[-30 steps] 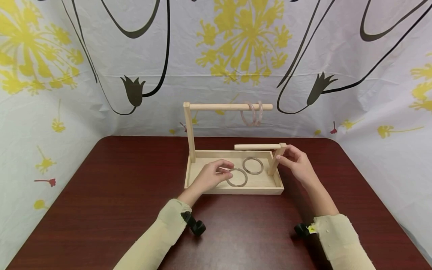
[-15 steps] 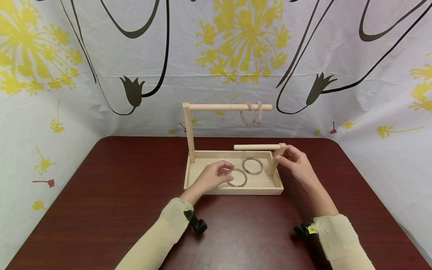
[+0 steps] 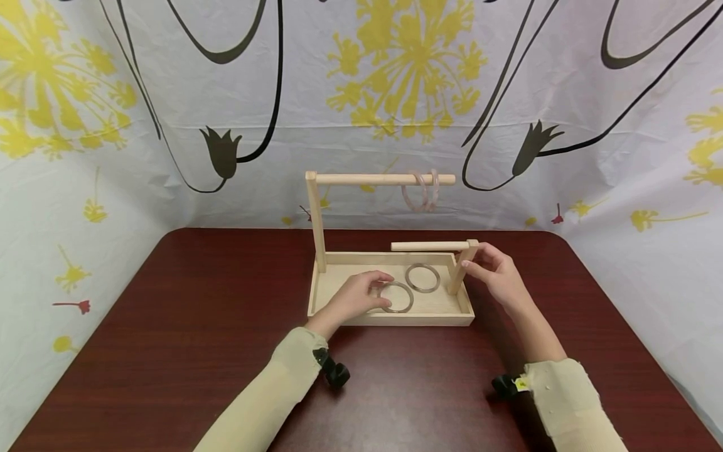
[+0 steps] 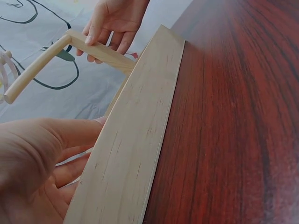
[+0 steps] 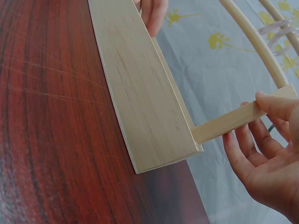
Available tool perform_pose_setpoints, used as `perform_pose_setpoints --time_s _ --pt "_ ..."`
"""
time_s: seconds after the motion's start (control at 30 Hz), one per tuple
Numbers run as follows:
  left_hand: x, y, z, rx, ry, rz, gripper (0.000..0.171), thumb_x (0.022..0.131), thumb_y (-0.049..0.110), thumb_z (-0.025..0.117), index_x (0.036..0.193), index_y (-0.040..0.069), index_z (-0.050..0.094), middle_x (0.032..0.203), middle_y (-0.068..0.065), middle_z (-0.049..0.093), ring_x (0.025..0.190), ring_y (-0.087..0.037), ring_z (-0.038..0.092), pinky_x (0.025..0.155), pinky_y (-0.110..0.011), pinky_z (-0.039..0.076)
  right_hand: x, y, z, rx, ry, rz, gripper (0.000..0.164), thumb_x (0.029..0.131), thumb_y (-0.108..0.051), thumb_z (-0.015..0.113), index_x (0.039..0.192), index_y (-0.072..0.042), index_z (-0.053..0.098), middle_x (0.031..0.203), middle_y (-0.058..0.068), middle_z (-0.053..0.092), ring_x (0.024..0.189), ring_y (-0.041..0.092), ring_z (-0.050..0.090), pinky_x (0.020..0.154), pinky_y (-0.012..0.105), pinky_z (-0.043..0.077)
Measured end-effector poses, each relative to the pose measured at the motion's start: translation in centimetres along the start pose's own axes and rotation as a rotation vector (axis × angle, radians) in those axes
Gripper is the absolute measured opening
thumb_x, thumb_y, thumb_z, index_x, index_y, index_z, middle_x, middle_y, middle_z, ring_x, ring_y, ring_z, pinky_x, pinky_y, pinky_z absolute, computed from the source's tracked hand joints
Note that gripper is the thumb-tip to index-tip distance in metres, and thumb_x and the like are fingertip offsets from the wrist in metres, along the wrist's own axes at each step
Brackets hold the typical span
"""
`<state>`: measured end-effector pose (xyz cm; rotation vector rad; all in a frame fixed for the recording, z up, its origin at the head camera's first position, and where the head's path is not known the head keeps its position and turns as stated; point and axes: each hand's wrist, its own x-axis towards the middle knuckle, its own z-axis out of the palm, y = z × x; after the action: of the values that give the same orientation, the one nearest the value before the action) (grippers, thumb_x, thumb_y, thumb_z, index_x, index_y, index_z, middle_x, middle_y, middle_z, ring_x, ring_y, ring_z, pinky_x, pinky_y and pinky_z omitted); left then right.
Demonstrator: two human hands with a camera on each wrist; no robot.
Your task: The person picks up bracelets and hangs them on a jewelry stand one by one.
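Observation:
A pale wooden bangle stand has a shallow tray (image 3: 361, 320) as its base. Two greyish bangles lie in it: a nearer one (image 3: 413, 297) and a farther one (image 3: 422, 290). My left hand (image 3: 353, 296) reaches over the tray's front wall, thumb and fingers spread about the left side of the nearer bangle, fingertips right at its rim. In the left wrist view, the front wall hides that bangle and the fingertips. My right hand (image 3: 499, 276) holds the short post (image 5: 229, 122) at the tray's right end, thumb on one face and fingers on the other.
A short bar (image 3: 429, 246) runs left from the short post. Behind it, a tall post (image 3: 317, 220) carries a longer bar (image 3: 361, 179), from which two pinkish bangles (image 3: 434, 190) hang near its free right end. The dark red table (image 3: 226, 282) meets a flower-printed cloth (image 3: 271, 207).
My left hand has moved slightly right, and its thumb and fingers have spread wider about the nearer bangle. The right hand stays on the post. Both bangles in the tray lie where they were.

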<state>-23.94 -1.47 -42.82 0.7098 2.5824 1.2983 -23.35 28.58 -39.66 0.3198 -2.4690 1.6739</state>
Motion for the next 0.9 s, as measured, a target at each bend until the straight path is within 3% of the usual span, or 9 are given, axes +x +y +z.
perform_pose_setpoints --time_s 0.33,0.63,0.9 --pt "0.6 0.3 0.3 0.062 -0.052 -0.028 0.054 0.081 0.015 0.084 0.129 0.004 0.063 0.130 -0.012 0.067 0.125 -0.027 0.060 0.109 -0.041 0.045 0.0 0.0 0.0 -0.007 -0.001 0.000 0.027 0.094 -0.010 0.069 0.116 0.001 0.059 0.093 -0.021 0.064 0.087 -0.002 0.062 0.077 0.015 0.049" --pt "1.0 0.8 0.5 0.280 -0.091 0.012 0.059 0.079 0.015 0.085 0.132 0.004 0.062 0.132 -0.011 0.065 0.126 -0.026 0.059 0.109 -0.037 0.045 0.0 0.1 0.0 0.022 -0.002 -0.001 0.025 0.094 -0.008 0.068 0.115 0.001 0.060 0.093 -0.021 0.066 0.086 -0.002 0.064 0.077 0.014 0.050" --pt "1.3 1.0 0.7 0.387 -0.112 0.045 0.057 0.080 0.017 0.085 0.131 0.005 0.062 0.134 -0.010 0.063 0.128 -0.025 0.058 0.109 -0.036 0.045 0.0 0.0 0.0 0.011 -0.005 0.008 0.028 0.094 -0.009 0.068 0.118 0.002 0.058 0.092 -0.021 0.065 0.086 -0.002 0.063 0.077 0.014 0.050"
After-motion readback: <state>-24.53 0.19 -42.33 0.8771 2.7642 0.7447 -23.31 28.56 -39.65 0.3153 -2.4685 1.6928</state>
